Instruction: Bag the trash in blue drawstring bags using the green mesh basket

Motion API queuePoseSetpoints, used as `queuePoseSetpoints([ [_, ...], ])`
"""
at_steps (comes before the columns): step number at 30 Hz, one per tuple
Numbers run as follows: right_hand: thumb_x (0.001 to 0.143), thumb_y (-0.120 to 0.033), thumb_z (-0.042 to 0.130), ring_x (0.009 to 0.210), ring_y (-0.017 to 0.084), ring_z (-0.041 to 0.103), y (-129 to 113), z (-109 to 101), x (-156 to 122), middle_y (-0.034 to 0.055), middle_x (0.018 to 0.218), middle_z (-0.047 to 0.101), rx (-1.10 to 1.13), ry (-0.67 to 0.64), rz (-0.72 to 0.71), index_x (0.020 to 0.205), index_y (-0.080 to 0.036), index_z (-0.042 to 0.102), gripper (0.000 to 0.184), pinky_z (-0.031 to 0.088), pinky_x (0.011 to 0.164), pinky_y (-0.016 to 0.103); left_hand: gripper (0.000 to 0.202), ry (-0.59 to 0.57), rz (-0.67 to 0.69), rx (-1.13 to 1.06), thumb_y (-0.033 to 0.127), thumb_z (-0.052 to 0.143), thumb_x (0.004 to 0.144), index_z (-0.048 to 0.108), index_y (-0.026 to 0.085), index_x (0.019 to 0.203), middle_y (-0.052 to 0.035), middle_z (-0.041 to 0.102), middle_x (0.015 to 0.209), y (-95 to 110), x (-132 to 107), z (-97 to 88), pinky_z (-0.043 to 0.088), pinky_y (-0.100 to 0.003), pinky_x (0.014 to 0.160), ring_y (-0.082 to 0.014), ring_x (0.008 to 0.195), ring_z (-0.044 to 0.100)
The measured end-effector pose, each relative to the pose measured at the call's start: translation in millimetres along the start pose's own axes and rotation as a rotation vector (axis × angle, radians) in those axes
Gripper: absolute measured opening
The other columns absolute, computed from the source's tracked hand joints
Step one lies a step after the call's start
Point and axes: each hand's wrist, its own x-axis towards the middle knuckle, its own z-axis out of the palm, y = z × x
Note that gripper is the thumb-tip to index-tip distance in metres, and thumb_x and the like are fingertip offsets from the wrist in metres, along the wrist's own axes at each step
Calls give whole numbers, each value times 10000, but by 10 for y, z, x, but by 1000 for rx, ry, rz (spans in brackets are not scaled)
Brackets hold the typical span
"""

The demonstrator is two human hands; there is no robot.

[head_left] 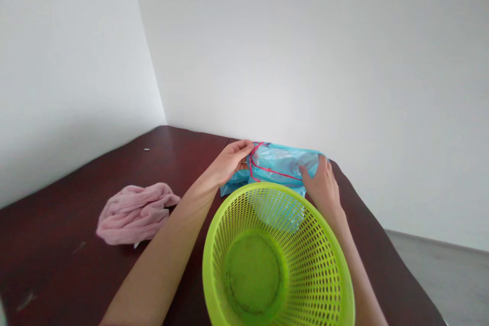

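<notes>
A light blue plastic bag [278, 155] with a red drawstring [275, 171] is stretched between my two hands, its mouth spread apart. My left hand [234, 160] pinches the bag's left edge beside the drawstring. At the opposite side, my right hand [323, 183] grips the rim, thumb toward the inside and fingers partly hidden behind the film. Just in front of the bag, between my forearms, is a green perforated plastic basket [254, 272]; its inside and round bottom show, and it overlaps the lower part of the bag.
A crumpled pink cloth [133, 214] lies left of my left forearm on the dark reddish-brown table [183, 150]. A tiny pale scrap [146, 149] rests near the back left. White walls border the table behind and at left; grey floor [439, 275] shows at right.
</notes>
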Motion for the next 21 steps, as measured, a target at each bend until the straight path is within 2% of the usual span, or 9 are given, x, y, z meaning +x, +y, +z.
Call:
queuePoseSetpoints([
  [2,1055,-637,697,1447,489,742,-29,-88,24,288,1676,709,26,74,4,1695,-191,579,789,614,1122,609,587,7,28,-3,640,1116,838,746,198,948,38,689,849,-3,-8,17,619,-210,664,-94,695,631],
  [3,1047,-643,696,1381,470,770,-38,-128,39,269,1618,761,64,95,-7,1627,-197,639,734,616,1110,598,585,10,33,-4,638,1115,841,745,199,953,40,678,854,-6,-11,24,617,-210,670,-94,704,623],
  [6,1056,-637,683,1009,371,820,-79,-234,63,161,1232,914,177,86,-44,1209,-257,833,436,625,984,527,594,32,42,18,620,1133,821,743,207,992,41,672,887,-12,-20,43,596,-215,655,-100,714,618],
  [7,1059,-637,689,938,350,809,-107,-268,59,133,1108,917,215,76,-68,1079,-269,847,401,619,945,505,599,35,47,26,606,1144,807,741,209,1005,42,671,892,-16,-23,50,585,-215,653,-101,714,615],
  [9,1071,-659,716,950,344,813,-195,-329,27,107,993,903,328,39,-144,953,-276,859,426,616,938,489,594,19,62,28,573,1156,800,739,213,1024,39,679,904,-37,-24,68,573,-221,676,-105,727,618],
  [11,1098,-716,728,1037,348,827,-310,-369,-28,99,1012,909,485,-69,-216,958,-277,892,489,623,1000,496,560,-30,87,34,554,1140,834,748,216,1047,23,712,937,-89,-18,97,575,-238,731,-118,772,640],
  [13,1115,-779,732,1095,339,827,-423,-369,-88,93,1088,918,650,-236,-233,1037,-287,923,533,634,1041,498,530,-102,104,97,557,1115,872,764,221,1083,-1,756,998,-178,-4,142,572,-262,779,-137,832,668],
  [16,1036,-853,828,1114,322,811,-535,-264,-147,81,1141,897,842,-431,-205,1170,-299,900,574,665,988,464,537,-199,97,260,602,1081,901,789,236,1164,-20,786,1051,-349,21,228,551,-299,800,-158,863,685],
  [21,880,-818,1007,932,255,764,-515,46,-128,46,1032,848,956,-549,-133,1060,-288,819,590,651,861,398,529,-291,103,435,604,1019,944,803,241,1263,-61,804,1119,-516,37,280,589,-399,939,-231,998,763],
])
